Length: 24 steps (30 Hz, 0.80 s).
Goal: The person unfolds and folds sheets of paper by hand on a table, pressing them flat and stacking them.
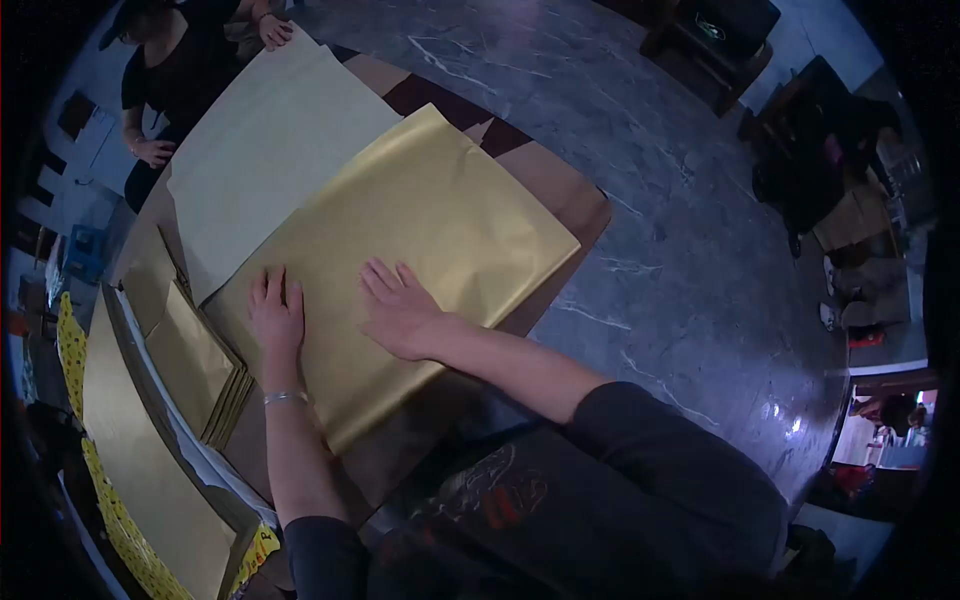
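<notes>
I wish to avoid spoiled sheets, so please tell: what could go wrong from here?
The gold sheet might crease, since faint ripples show near its right corner. Uneven pressing by the left hand and right hand could shift it against the bordering pale sheet. The left forearm might nudge the nearby folded gold stack.

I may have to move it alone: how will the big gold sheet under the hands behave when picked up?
The gold sheet is probably floppy: its surface shows soft ripples beyond the right hand. It may be slippery, judging by its smooth sheen. Being broad, it would likely sag if lifted by one corner.
</notes>
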Each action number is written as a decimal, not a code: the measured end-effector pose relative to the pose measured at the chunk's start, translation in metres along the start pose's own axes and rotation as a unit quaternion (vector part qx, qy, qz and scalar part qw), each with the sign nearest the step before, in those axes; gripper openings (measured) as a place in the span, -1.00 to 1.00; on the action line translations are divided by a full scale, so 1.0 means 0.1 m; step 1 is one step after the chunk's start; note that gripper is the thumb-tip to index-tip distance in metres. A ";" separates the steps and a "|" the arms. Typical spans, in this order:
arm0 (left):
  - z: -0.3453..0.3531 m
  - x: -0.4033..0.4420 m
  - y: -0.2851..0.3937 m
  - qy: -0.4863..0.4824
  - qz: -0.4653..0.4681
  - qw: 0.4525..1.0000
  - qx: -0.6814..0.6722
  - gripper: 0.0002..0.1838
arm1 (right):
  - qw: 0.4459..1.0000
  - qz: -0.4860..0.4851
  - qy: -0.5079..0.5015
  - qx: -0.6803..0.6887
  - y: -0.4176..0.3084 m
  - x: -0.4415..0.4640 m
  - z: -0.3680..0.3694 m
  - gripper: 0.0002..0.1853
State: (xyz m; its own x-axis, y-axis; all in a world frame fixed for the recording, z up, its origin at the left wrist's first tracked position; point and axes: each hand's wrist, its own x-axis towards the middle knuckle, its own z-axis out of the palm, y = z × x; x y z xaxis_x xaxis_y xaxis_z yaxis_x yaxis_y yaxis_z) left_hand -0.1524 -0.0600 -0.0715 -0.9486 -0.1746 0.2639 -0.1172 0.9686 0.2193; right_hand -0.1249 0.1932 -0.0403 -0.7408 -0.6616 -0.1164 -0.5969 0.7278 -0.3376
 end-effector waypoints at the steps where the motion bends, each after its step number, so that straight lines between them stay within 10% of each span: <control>1: 0.00 0.00 0.00 0.000 -0.003 1.000 0.009 -0.50 | 0.999 0.031 0.030 0.008 0.15 -0.08 0.03 -0.24; 20: 0.03 -0.01 -0.08 0.011 0.014 1.000 -0.011 -0.51 | 0.924 0.363 0.080 -0.086 2.05 -1.56 -0.68 -0.22; 24: 0.00 -0.01 -0.02 -0.011 -0.012 1.000 0.013 -0.51 | 0.957 0.198 0.161 -0.136 2.03 -1.20 -0.85 -0.41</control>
State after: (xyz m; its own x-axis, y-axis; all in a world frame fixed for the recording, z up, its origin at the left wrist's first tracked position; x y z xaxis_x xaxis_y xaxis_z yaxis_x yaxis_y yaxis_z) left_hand -0.1510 -0.0619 -0.0718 -0.9517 -0.1941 0.2379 -0.1472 0.9684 0.2015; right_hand -0.1833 0.4354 -0.0152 -0.9557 -0.2667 0.1246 -0.2761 0.9589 -0.0660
